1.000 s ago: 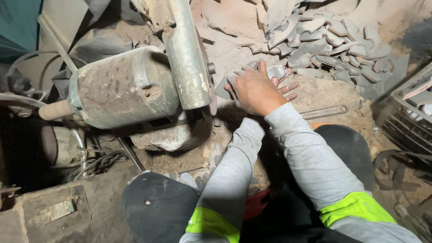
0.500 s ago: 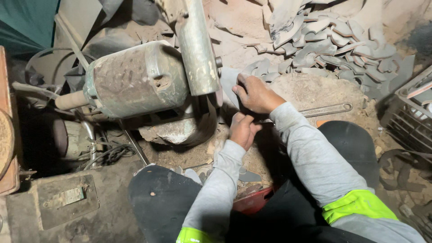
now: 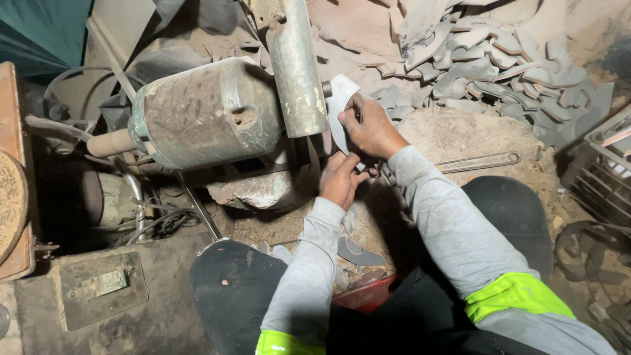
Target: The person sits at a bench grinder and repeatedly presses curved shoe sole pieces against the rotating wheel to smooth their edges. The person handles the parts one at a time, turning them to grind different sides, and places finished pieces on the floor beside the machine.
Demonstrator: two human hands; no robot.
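Your right hand (image 3: 371,128) sits just above the centre of the frame, knuckles up, its grip closed on the upper part of a curved, pale metal blade blank (image 3: 340,108). Your left hand (image 3: 340,179) is directly below it, fingers curled around the blank's lower end, so both grips are grasping the same piece. The blank stands nearly upright, its edge close against the dusty vertical guard (image 3: 297,66) of the grinding machine; whether metal actually touches the wheel behind that guard you cannot tell from this angle. Both forearms in grey sleeves run up from the bottom of the frame, with bright yellow-green cuffs near the lower edge.

The work happens low on a dirt floor (image 3: 460,135) caked in brown dust. The machine's rusty green motor housing (image 3: 207,112) fills the left-centre, with tangled cables (image 3: 164,220) beneath it. A heap of similar cut blanks (image 3: 499,66) spreads across the upper right. A long flat spanner (image 3: 480,161) lies on the mound to the right of your hands, and a dark wire crate (image 3: 601,171) stands at the right edge. Another blank (image 3: 358,251) lies on the ground between your knees, near a red object (image 3: 368,294).

Compared with half a second ago, your right hand has lifted the blank higher and closer to the guard, and your left hand has come up from below to join the hold.
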